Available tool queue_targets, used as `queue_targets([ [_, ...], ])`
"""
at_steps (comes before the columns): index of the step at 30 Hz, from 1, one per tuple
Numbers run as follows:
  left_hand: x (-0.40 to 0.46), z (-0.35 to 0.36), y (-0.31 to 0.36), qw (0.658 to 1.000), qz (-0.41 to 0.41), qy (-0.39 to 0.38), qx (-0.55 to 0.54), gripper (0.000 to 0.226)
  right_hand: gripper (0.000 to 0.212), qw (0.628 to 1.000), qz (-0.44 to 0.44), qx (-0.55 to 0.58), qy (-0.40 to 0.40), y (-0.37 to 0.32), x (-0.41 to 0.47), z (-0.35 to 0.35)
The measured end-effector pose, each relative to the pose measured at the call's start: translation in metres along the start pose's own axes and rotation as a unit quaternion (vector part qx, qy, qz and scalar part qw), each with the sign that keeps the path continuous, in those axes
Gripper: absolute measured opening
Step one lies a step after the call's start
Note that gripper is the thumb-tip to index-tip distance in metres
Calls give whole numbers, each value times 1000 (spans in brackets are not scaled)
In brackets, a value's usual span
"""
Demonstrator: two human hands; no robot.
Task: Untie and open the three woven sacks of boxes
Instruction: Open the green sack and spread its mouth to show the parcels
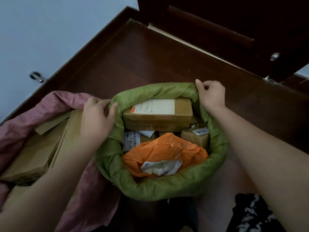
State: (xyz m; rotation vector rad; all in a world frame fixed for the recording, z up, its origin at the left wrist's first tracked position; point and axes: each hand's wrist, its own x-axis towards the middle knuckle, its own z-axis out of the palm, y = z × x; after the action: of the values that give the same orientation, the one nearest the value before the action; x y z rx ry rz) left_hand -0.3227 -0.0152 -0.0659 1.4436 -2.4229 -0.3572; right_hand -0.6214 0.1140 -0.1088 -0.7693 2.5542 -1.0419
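— Green woven sack standing open on the dark brown wooden floor, mouth rolled down into a thick rim.
— And inside?
— Long brown cardboard box with a white shipping label lying across the far half. Crumpled orange plastic parcel with a wrinkled white label in the near half. Small taped brown box marked 3006 wedged at the right, against the sack wall. Another labelled parcel half hidden at the left, under the long box.
— Left hand?
— Resting on the sack's left rim, grip clamped on the rolled green cloth, thumb over the inner side, fingers curled round the outer side.
— Right hand?
— At the far right of the rim, grip pinching the fold from above, fingers bent, forearm stretching over the right side of the sack.
— Anything beside it?
— Pink woven sack just to the left, touching the green one, also open, with flat brown cardboard boxes showing in its mouth.
— Around the room?
— Pale blue wall at upper left, with a metal door stop above the dark skirting. Dark wooden door at upper right, a round metal fitting near its lower edge. Black and white patterned fabric at the bottom right.
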Motion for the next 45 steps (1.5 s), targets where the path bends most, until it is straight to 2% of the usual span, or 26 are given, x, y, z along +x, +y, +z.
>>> queue_targets([
  [3, -39, -5, 4, 996, -20, 25, 88, 59, 44, 997, -61, -46, 2, 4, -20, -7],
  [6, -66, -9, 9, 993, -24, 43, 107, 64, 48, 993, -105, -48, 8, 6, -48, -21],
  [9, -79, -7, 16, 991, -113, -20, 70, 67, 57, 979, -131, -154, -22, 11, -68, -31],
  [11, -80, -3, 17, 985, -164, -54, 2, 58, 58, 977, -109, -171, -66, 12, -72, -33],
  [13, -78, -3, 17, 980, -175, -34, -83, 27, 52, 982, -98, -133, -95, 13, -69, -33],
  [15, -73, -7, 16, 949, -263, -5, -176, 11, 44, 988, -81, -87, -95, 13, -64, -32],
  [16, -70, -9, 13, 915, -330, 14, -230, 10, 39, 994, -54, -53, -82, 15, -60, -30],
  [18, -64, -15, 7, 826, -440, 42, -349, 15, 31, 997, 44, 28, -56, 19, -54, -29],
  [19, -61, -17, 5, 797, -470, 43, -378, 16, 30, 993, 92, 62, -49, 23, -50, -28],
  [20, -58, -20, 3, 791, -479, 32, -379, 16, 29, 987, 128, 82, -55, 26, -45, -27],
  [21, -55, -21, 5, 802, -475, 12, -361, 18, 28, 982, 152, 82, -73, 27, -42, -27],
  [22, -52, -20, 7, 830, -457, -7, -319, 20, 29, 980, 163, 67, -98, 26, -40, -26],
  [23, -50, -20, 12, 872, -421, -22, -249, 22, 33, 980, 158, 31, -120, 24, -37, -24],
  [25, -48, -18, 20, 959, -274, 7, -70, 43, 46, 987, 92, -80, -108, 15, -38, -22],
  [26, -46, -16, 21, 984, -173, 33, -3, 52, 51, 990, 27, -116, -78, 11, -40, -21],
  [28, -38, -10, 23, 997, -13, 39, 59, 62, 53, 989, -103, -98, -50, 6, -44, -19],
  [29, -31, -7, 24, 997, 36, 20, 62, 62, 52, 984, -148, -81, -63, 7, -43, -16],
  [31, -15, 2, 26, 995, 66, -26, 65, 53, 44, 973, -200, -75, -93, 11, -38, -10],
  [33, 0, 10, 23, 998, 53, -39, -1, 36, 32, 966, -233, -71, -87, 13, -30, -6],
  [35, 15, 14, 22, 992, -2, -38, -117, 23, 22, 973, -215, -17, -77, 7, -21, -5],
  [36, 23, 16, 21, 987, -41, -40, -153, 25, 20, 980, -183, 12, -83, 1, -16, -6],
  [38, 37, 18, 19, 976, -107, -50, -185, 30, 17, 985, -116, 67, -108, -11, -5, -7],
  [41, 49, 18, 22, 948, -203, -70, -235, 26, 11, 978, -26, 137, -157, -27, 7, -3],
  [43, 57, 16, 20, 895, -313, -98, -304, 15, 12, 967, 29, 193, -162, -32, 12, 2],
  [45, 62, 11, 19, 811, -421, -167, -371, 22, 13, 948, 99, 259, -157, -31, 16, 6],
])
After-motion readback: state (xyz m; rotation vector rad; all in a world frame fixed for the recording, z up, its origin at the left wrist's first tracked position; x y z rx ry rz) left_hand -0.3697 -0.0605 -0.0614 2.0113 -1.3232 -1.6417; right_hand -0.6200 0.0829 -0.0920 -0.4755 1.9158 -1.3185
